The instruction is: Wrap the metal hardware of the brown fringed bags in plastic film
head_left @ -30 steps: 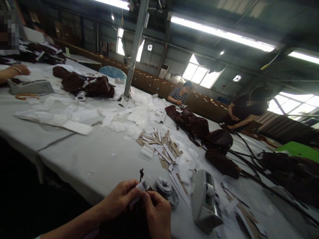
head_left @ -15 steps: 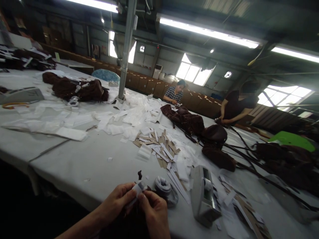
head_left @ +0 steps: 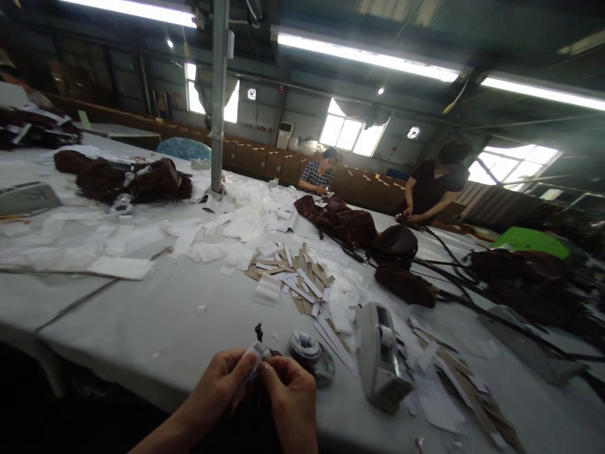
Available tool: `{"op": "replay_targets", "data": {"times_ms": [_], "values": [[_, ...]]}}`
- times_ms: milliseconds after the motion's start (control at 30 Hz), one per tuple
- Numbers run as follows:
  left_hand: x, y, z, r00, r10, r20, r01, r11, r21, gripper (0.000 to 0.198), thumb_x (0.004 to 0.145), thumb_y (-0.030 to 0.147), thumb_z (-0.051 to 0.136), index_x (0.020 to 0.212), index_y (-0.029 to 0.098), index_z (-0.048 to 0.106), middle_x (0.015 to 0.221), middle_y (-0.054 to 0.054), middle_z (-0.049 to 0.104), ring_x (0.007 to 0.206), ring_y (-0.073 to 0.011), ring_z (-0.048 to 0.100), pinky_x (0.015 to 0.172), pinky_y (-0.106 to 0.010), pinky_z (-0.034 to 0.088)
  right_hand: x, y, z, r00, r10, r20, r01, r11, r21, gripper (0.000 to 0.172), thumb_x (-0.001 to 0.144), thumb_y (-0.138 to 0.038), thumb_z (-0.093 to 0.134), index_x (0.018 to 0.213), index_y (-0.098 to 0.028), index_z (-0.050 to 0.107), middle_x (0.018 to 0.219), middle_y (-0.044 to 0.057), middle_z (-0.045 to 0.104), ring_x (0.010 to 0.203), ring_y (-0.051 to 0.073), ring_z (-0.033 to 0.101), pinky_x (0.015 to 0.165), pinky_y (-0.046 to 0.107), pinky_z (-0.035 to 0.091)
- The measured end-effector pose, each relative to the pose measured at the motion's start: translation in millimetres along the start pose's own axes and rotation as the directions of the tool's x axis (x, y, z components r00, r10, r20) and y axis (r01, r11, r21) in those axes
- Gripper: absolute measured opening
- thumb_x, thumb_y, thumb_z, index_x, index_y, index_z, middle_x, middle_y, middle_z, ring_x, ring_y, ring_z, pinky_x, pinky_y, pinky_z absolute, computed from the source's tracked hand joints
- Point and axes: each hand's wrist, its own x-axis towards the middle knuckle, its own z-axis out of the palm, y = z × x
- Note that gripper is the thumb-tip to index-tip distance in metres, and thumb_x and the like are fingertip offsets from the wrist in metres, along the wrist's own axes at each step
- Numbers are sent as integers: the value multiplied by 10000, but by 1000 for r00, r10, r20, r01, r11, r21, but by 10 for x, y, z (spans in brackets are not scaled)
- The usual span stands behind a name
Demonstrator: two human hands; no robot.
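At the table's near edge, my left hand [head_left: 218, 384] is closed on a small white wrapping strip [head_left: 256, 353], thumb on top. My right hand [head_left: 292, 392] pinches the same strip from the other side, thumb and fingertips meeting my left fingertips. A thin dark brown end [head_left: 258, 331] sticks up just above the strip; whether it is a strap or a pull cannot be made out. Dark material hangs below my hands, mostly hidden in shadow. Beside my right hand lies a coiled white roll [head_left: 305, 348], and past it stands a grey tape dispenser [head_left: 384, 362].
Cardboard and paper strips [head_left: 302, 277] lie heaped ahead, with thin white sheets [head_left: 236, 221] beyond. Dark brown bags [head_left: 354, 227] with long straps fill the right side; another brown bag [head_left: 132, 180] lies left near a metal post [head_left: 217, 101]. Two people work across the table.
The view has shifted slightly, so the table and its contents sit a little further left. Both hands stay closed on the white strip, with the fingers a little closer around it.
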Motion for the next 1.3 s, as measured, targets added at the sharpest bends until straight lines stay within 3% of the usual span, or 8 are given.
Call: {"op": "replay_targets", "data": {"times_ms": [333,567,700,933,1033,1133,1200,1300], "values": [[0,-79,-45,962,29,-273,-52,996,-76,475,828,614,547,672,166,523,461,78,341,401,-61,276,393,-192,222,-120,179,-38,939,-183,-292,154,981,-119,394,812,-516,587,1000,-199,726,931,90,740,847,246,689,783,306,545],[-51,-109,-20,929,170,-329,-121,979,164,426,848,582,534,744,173,586,543,27,494,489,-112,427,462,-213,351,-199,215,348,976,-187,-114,186,982,-19,424,866,-453,547,1176,-184,653,1124,113,697,1045,250,653,928,323,518],[-79,-100,-61,918,255,-302,-169,944,283,391,879,536,510,840,169,639,680,-18,622,652,-171,558,606,-237,448,-191,139,419,991,-131,-32,135,981,137,503,859,-438,569,1285,-172,552,1183,110,671,1087,238,635,955,312,505],[-127,-109,-83,946,268,-183,-235,954,186,370,890,513,499,962,171,620,808,-47,672,685,-181,582,653,-261,484,-316,36,481,988,-152,-21,150,933,327,663,817,-478,621,1386,-218,406,1270,105,621,1168,236,586,994,327,477],[-171,-99,-117,956,253,-150,-238,965,113,373,874,518,531,1059,195,548,750,-29,649,632,-168,572,581,-245,463,-364,55,494,981,-150,125,85,903,421,782,811,-502,619,1458,-271,247,1352,129,546,782,187,714,652,282,595],[-254,-63,-157,975,191,-116,-194,981,-20,416,895,495,527,1193,244,381,765,-3,626,618,-139,564,557,-219,430,-421,77,500,955,-146,257,7,881,474,835,793,-501,634,1471,-311,186,1327,147,549,414,82,580,365,232,486],[-321,-53,-181,988,139,-69,-146,983,-115,480,889,474,557,1239,273,297,801,4,612,630,-124,559,554,-205,406,-459,78,502,943,-154,297,-9,876,482,851,766,-484,664,1467,-310,215,1251,119,600,478,95,606,421,237,512],[-404,-80,-209,996,82,35,-73,973,-219,578,843,452,638,1265,280,283,792,7,590,639,-122,551,554,-200,389,-502,55,492,940,-191,283,55,903,426,828,744,-424,688,1453,-278,285,1131,69,657,771,166,682,670,278,575]]}}
